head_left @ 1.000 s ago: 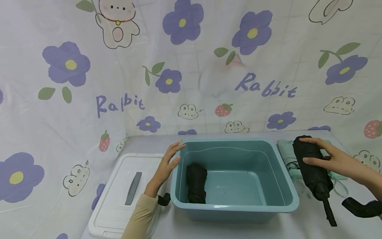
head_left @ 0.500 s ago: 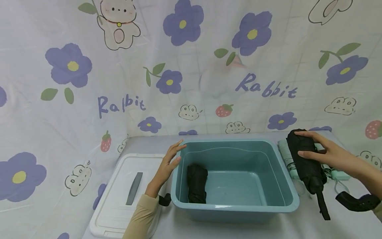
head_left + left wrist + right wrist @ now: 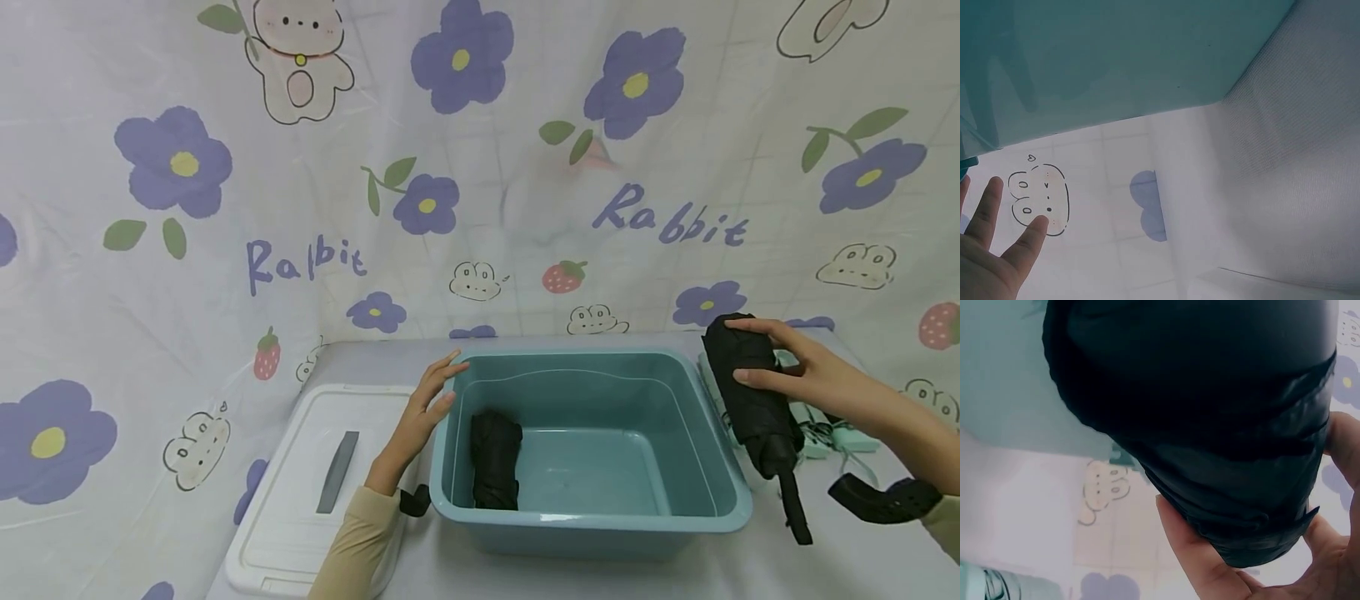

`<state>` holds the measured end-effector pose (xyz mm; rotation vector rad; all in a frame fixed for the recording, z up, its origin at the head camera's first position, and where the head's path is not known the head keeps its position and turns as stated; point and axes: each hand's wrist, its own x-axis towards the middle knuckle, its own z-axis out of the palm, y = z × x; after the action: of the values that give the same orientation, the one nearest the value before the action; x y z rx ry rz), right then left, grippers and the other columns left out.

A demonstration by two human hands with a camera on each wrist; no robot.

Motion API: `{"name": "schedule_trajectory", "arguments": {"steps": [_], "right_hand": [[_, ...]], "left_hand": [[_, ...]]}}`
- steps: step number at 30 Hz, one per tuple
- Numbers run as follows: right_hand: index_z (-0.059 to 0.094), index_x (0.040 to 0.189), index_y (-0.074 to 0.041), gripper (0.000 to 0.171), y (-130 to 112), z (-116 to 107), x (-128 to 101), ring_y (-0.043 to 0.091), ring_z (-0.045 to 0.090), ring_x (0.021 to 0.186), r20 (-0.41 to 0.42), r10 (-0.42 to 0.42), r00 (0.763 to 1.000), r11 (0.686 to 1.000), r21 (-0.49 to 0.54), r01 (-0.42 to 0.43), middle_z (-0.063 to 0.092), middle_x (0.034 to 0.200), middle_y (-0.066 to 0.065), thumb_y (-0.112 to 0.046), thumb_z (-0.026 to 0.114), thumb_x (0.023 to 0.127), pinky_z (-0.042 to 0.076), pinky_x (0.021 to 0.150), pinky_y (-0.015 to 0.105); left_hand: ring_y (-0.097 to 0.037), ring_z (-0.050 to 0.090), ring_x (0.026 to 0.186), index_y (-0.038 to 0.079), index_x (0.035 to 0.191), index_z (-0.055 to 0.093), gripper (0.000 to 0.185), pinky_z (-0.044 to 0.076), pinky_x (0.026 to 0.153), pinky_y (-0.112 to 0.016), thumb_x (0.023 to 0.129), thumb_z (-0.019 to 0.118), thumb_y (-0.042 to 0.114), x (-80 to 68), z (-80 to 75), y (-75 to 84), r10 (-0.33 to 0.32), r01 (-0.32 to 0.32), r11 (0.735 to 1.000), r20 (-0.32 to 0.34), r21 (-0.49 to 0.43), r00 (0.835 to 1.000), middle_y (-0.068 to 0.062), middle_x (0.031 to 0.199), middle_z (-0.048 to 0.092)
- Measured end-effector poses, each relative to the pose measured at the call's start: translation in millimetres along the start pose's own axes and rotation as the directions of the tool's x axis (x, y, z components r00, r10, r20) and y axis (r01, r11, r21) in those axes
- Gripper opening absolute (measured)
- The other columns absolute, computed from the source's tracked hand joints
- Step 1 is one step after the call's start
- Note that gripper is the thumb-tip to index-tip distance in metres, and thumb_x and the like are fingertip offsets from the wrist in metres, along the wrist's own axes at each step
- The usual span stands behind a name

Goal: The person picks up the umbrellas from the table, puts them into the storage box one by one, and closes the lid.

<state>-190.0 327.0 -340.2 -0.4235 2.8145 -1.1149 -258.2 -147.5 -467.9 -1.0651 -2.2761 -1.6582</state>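
Note:
My right hand [image 3: 821, 375] grips a folded black umbrella [image 3: 750, 400] just right of the blue-green bin [image 3: 585, 521]. Its wrist strap [image 3: 795, 508] dangles toward me, and its far end tilts up and away. In the right wrist view the umbrella's dark fabric [image 3: 1229, 456] fills the middle, with thumb and fingers spread on either side of it. A second black folded bundle [image 3: 495, 462] lies on the bin's floor along the left wall. With relaxed fingers, my left hand [image 3: 420, 412] rests at the bin's left rim; the left wrist view shows those fingers [image 3: 985, 212] spread below the bin wall [image 3: 1116, 62].
A white lid [image 3: 285, 492] with a grey handle [image 3: 337, 472] lies left of the bin. Pale green folded items [image 3: 855, 440] with thin cords sit on the table behind the umbrella, partly hidden. A patterned curtain [image 3: 495, 150] hangs behind the table.
My right hand has lifted the umbrella slightly and carried it left toward the bin, uncovering more of the pale green items. The left hand has stayed at the rim.

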Motion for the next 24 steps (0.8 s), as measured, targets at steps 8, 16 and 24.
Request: {"name": "schedule_trajectory", "arguments": {"steps": [8,16,24], "right_hand": [[0.024,0.144,-0.019,0.06,-10.8,3.9,2.7,0.05,0.031,0.119,-0.041,-0.026,0.999,0.997,0.073,0.029,0.025,0.139,0.029,-0.016,0.055,0.093,0.04,0.076,0.063],[0.029,0.141,-0.021,0.056,-24.6,7.9,6.9,0.053,0.021,0.126,-0.05,-0.036,0.998,0.993,0.114,0.042,0.015,0.146,0.026,-0.016,0.056,0.092,0.032,0.08,0.069],[0.031,0.138,-0.014,0.054,-38.3,13.4,11.8,0.055,0.016,0.129,-0.006,-0.035,0.999,0.993,0.115,0.035,0.013,0.149,0.025,-0.019,0.058,0.091,0.027,0.084,0.07]], "left_hand": [[-0.03,0.019,0.14,0.0,0.137,0.041,0.043,0.018,0.105,-0.062,0.098,0.041,0.016,-0.3,-0.8,-0.2,-0.002,0.002,1.0,0.003,0.001,1.0,-0.018,0.151,0.021],[-0.031,0.019,0.14,-0.002,0.137,0.041,0.042,0.018,0.105,-0.063,0.098,0.042,0.015,0.4,-0.4,0.6,0.003,-0.003,1.0,-0.001,0.003,1.0,-0.019,0.15,0.022],[-0.033,0.02,0.139,-0.002,0.137,0.041,0.043,0.019,0.105,-0.063,0.098,0.042,0.017,0.0,-0.5,0.8,0.002,-0.002,1.0,0.002,0.009,1.0,-0.02,0.15,0.022]]}}
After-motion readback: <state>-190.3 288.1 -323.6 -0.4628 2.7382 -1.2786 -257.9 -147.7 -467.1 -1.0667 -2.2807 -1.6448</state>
